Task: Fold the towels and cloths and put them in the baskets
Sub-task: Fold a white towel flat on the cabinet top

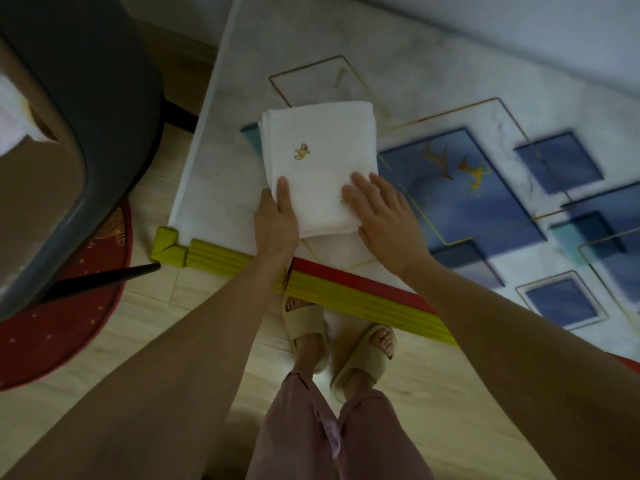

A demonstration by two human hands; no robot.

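Both hands' fingers on the folded white towel [320,161]: left hand [277,216] gripping its edge, right hand [384,216] flat.

bare table [433,109] beyond towel [318,161]

Folded towel [320,168] on table [433,81] near its near-left corner; both hands on its near end; chair [86,116] far left

Folded white towel [320,161] with small yellow embroidered figure, flat near table's front edge.
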